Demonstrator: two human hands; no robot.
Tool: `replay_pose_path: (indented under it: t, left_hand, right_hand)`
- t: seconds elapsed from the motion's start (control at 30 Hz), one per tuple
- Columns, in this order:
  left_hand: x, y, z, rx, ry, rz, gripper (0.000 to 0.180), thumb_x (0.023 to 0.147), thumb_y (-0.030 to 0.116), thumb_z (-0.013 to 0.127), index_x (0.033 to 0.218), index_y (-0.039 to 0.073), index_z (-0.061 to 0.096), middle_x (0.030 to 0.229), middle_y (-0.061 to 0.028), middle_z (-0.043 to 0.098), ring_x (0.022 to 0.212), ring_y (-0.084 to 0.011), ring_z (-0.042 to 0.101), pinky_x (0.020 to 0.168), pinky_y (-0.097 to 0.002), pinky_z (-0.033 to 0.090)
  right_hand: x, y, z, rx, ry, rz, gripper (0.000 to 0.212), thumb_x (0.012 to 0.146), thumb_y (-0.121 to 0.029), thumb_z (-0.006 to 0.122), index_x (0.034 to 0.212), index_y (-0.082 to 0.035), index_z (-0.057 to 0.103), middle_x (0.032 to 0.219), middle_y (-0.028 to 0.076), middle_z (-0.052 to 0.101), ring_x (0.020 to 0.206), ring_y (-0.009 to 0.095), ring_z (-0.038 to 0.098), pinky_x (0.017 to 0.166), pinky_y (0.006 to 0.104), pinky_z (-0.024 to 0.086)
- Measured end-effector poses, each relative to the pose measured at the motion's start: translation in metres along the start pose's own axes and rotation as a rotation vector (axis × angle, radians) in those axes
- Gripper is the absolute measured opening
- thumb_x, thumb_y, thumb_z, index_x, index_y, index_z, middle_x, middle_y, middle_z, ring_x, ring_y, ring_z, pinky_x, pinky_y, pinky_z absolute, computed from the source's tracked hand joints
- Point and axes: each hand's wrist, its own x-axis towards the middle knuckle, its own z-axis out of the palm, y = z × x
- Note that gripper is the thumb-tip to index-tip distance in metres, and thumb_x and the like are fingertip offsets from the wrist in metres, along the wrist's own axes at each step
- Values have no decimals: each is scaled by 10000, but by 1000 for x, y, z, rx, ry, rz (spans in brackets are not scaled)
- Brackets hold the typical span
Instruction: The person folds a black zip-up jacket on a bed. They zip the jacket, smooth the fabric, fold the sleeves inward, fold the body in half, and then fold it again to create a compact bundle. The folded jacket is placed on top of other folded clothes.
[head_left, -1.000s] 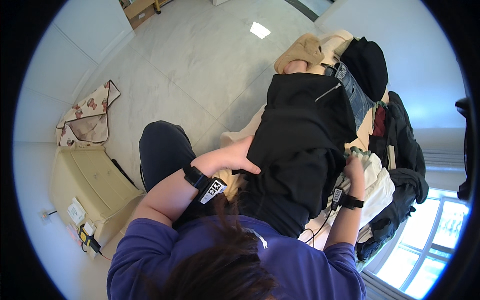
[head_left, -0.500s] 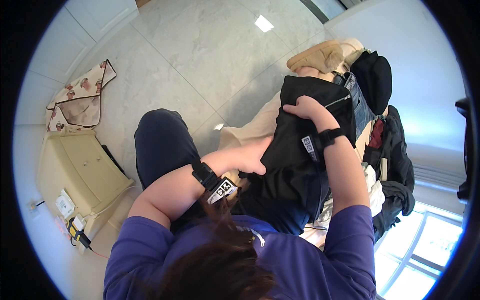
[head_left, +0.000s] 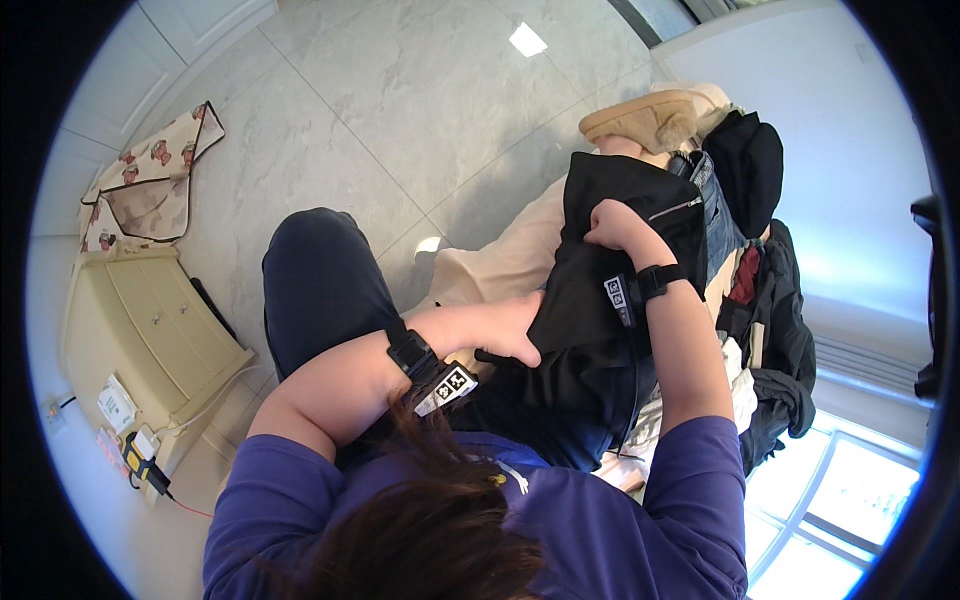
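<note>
A: Where do we have the black garment (head_left: pixel 580 305)?

B: Under our right hand (head_left: pixel 617 226) and just right of our left hand (head_left: pixel 508 330), draped over our right leg (head_left: pixel 618 146). A tan slipper (head_left: pixel 640 118) shows beyond the right hand, jeans (head_left: pixel 722 212) lie to its right, and cream cloth (head_left: pixel 492 265) spreads to its left.

A: How do our hands stand?

B: The left has its thumb spread at the garment's edge; its fingers slip out of sight there, so we can't tell how firmly they grip. The right is half curled, fingertips down on the fabric near the left edge. We can't tell whether it pinches a fold or merely rests.

A: How do we expect the garment to handle?

B: Soft and floppy, we judge, of modest weight and not fragile. It sags into folds around our hands, so it likely follows a pull rather than keeping a shape. It looks smooth, so it may slide on the leg a little. The zip (head_left: pixel 676 209), to the right of the right hand, is probably its one stiff bit.

A: Where do we best take hold?

B: By the edges, thumb on top and fingers beneath, with our hands well apart. A pinch in the middle probably only bunches it, and the zip makes a poor handle.
</note>
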Motion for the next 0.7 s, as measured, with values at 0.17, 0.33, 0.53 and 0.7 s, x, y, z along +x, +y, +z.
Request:
replay_pose_path:
  t: [0.17,0.33,0.53,0.7]
  left_hand:
    - [7,-12,0,-32,-69,-36,791,643,171,741,1316,-45,383,1176,-215,584,1067,-303,577,937,-356,454]
    - [12,-19,3,-69,-77,76,879,714,287,779,1395,-35,326,1292,-199,539,1193,-279,512,1019,-349,397]
    - [13,-17,-1,-451,-82,-126,857,895,636,527,1408,-32,366,1378,-145,483,1246,-221,474,1046,-326,372]
    - [36,-31,-3,-853,-45,-90,584,900,176,632,1382,-40,382,1339,-134,507,1210,-206,497,1011,-318,410]
  right_hand:
    - [-6,29,-10,204,512,190,203,690,-216,760,732,-33,683,692,181,642,677,320,639,651,412,512]
    - [-23,46,-4,711,340,57,335,810,-338,757,840,-15,671,760,89,664,720,171,616,681,323,486]
    - [-27,29,-11,549,-33,73,420,837,-297,704,1037,70,660,953,104,695,892,184,630,820,303,479]
    - [-31,23,-17,917,-347,49,377,817,-257,687,1003,70,679,972,82,700,929,165,631,845,290,481]
